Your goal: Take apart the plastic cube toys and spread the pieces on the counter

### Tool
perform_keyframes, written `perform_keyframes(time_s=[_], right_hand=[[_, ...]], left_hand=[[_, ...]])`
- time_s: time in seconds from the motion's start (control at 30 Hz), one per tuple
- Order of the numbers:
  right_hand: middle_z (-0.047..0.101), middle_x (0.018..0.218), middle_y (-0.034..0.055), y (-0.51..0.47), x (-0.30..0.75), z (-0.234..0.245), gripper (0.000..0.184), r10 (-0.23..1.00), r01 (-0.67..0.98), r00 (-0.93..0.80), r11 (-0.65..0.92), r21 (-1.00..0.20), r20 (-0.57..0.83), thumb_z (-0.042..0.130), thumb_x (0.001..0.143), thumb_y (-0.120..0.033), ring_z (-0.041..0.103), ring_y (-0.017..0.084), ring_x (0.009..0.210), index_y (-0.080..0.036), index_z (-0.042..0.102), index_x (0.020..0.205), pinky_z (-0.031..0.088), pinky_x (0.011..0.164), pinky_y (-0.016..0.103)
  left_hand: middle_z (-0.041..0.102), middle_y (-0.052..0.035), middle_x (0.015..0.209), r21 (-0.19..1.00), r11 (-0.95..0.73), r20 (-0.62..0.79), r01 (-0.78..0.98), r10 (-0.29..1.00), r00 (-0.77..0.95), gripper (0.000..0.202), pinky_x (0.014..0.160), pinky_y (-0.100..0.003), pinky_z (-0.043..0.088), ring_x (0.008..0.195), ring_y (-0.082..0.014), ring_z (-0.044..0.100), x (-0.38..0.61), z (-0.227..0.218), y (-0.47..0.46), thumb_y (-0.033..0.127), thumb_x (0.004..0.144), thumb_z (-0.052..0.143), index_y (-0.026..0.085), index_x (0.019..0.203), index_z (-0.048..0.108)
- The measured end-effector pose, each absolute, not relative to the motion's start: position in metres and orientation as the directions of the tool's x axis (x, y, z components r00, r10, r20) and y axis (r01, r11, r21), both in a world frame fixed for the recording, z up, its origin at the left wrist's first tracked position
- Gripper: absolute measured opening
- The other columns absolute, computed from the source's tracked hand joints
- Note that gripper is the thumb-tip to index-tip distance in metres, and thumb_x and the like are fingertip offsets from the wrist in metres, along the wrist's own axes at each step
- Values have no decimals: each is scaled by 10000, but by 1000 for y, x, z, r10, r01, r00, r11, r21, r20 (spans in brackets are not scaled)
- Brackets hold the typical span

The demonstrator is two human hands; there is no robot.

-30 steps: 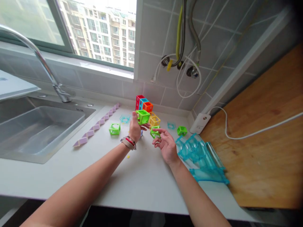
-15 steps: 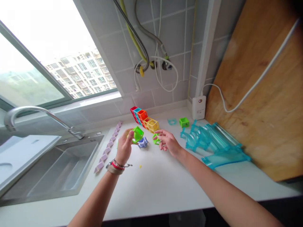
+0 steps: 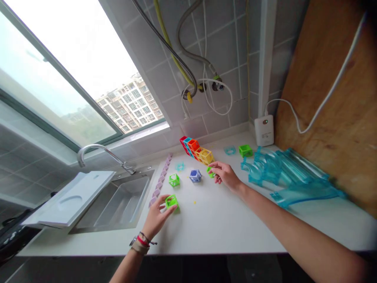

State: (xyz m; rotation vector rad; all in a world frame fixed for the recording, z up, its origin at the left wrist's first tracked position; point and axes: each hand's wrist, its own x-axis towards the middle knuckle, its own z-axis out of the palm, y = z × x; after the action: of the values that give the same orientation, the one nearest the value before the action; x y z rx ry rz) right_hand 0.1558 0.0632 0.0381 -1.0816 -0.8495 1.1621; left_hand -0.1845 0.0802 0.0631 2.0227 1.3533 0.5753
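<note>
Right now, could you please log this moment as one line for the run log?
left hand: holds green cube on counter | right hand: on small green cube | nearby: blue cube, cube row

Left hand [image 3: 155, 220] grips green cube [image 3: 171, 201] on white counter [image 3: 224, 220]. Right hand [image 3: 226, 175] pinches small green piece [image 3: 210, 171] near blue cube [image 3: 195, 175], beside coloured cube row [image 3: 196, 149].
</note>
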Motion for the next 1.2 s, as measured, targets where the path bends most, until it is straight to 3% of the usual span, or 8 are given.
perform_keyframes(time_s=[0.27,0.37,0.5,0.6,0.67,0.8,1.0,1.2], right_hand=[[716,809,22,66,155,31,229,977,-251,210,97,-963,43,639,783,-287,553,79,425,-173,666,981,405,381,203],[711,798,7,65,155,31,283,974,-259,222,110,-960,51,634,780,-290,542,79,411,-178,638,1040,394,378,209],[697,744,-34,63,154,36,466,959,-288,279,138,-948,54,623,776,-292,527,88,396,-196,539,1225,385,385,212],[618,595,-62,61,154,39,446,952,-302,304,134,-944,37,618,784,-361,465,93,372,-156,588,1179,340,369,217],[546,515,-72,60,154,40,426,943,-309,334,110,-945,1,596,803,-419,400,90,359,-134,646,1115,284,353,216],[400,432,-90,58,154,42,435,931,-362,356,55,-931,-84,565,826,-493,303,86,363,-141,717,1030,181,352,209],[349,425,-108,57,154,46,550,941,-496,319,67,-866,-110,580,842,-584,245,86,353,-187,669,1211,116,361,196],[356,450,-97,60,159,44,534,973,-694,149,-23,-720,-175,584,832,-585,205,83,387,-153,674,1134,86,378,199]], left_hand=[[691,-106,1225,687,-313,29,656,913,406,441,943,-454,555,1134,-288,672,-189,60,101,504,861,681,217,1192,624],[674,-129,1262,649,-319,55,691,925,375,570,921,-468,549,1138,-298,668,-188,64,103,496,849,695,225,1323,533],[630,-137,1329,549,-415,261,726,910,323,613,953,-506,517,1152,-304,649,-177,70,96,452,872,679,239,1396,445],[629,-122,1328,502,-548,427,669,830,359,479,986,-483,501,1208,-306,613,-153,79,84,375,899,656,248,1336,508],[661,-104,1271,504,-624,450,597,780,435,390,963,-445,516,1189,-295,619,-130,86,77,326,905,654,257,1278,567],[702,-87,1173,608,-640,369,469,751,547,269,862,-383,543,1087,-258,656,-81,89,71,299,911,660,258,1177,648],[677,-118,1252,826,-463,266,321,823,503,495,812,-346,552,1081,-243,663,-19,72,86,390,842,759,247,1274,566],[738,-84,943,934,-335,256,121,868,426,289,694,-280,535,848,-193,699,9,47,100,438,887,690,180,1016,669]])
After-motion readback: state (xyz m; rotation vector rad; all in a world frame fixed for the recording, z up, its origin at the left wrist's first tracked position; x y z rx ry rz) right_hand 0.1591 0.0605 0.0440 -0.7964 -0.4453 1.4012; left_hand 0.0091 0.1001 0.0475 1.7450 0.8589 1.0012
